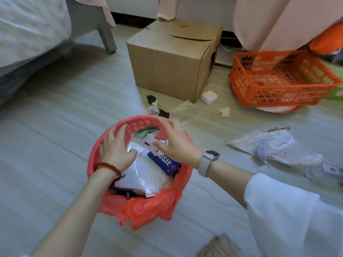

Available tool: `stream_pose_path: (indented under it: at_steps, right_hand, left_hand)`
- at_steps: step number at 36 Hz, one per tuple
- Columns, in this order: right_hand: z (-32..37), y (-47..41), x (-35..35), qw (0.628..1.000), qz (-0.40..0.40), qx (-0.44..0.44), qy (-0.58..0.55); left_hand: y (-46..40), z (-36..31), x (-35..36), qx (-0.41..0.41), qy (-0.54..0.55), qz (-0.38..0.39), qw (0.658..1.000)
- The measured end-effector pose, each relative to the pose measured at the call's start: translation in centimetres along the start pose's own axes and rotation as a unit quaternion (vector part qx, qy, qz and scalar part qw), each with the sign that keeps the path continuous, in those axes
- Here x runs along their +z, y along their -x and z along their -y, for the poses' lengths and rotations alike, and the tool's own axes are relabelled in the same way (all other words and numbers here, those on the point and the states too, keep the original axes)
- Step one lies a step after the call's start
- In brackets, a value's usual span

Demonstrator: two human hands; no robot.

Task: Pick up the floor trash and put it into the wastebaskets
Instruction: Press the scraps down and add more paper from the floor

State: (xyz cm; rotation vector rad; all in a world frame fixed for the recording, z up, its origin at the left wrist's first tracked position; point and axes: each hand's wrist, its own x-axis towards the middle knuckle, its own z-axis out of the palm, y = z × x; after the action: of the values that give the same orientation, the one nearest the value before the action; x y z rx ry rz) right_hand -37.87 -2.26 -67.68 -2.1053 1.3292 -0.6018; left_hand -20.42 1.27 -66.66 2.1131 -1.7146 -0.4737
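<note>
The round red plastic wastebasket (pixel 130 125), lined with a red plastic bag (pixel 148 206), stands on the pale floor (pixel 55 145) right in front of the person. It is filled with trash: a clear plastic packet over white paper (pixel 144 175), a blue printed package (pixel 163 162) and a green leaf (pixel 144 131) near the far rim. Both hands are over the opening. The left hand (pixel 116 149) lies with straight fingers pressing down on the clear packet, gripping nothing. The right hand (pixel 176 140) (a pale wristwatch (pixel 208 160) on its wrist) hovers above the trash with fingers spread and relaxed, also holding nothing.

More trash lies on the floor: dark and white scraps (pixel 156 108) just beyond the basket, a small white block (pixel 209 97) by the brown cardboard box (pixel 167 62), and a crumpled clear plastic bag (pixel 274 147) to the right. An orange latticed plastic crate (pixel 278 78) stands farther right.
</note>
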Motion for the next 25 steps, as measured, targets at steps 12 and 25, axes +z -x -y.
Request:
stream_pose_path:
  at_steps: [12,25]
  right_hand:
    - [-1.2,1.4,5.9,0.894,0.349,0.033,0.280]
    - [1.0,1.3,-1.0,0.921,0.290,-0.087,0.245]
  left_hand:
    - [1.1,3.8,4.7,-0.004,-0.325,0.301,0.896]
    - [-0.7,-0.8,1.9,-0.015,-0.143,0.038,0.989]
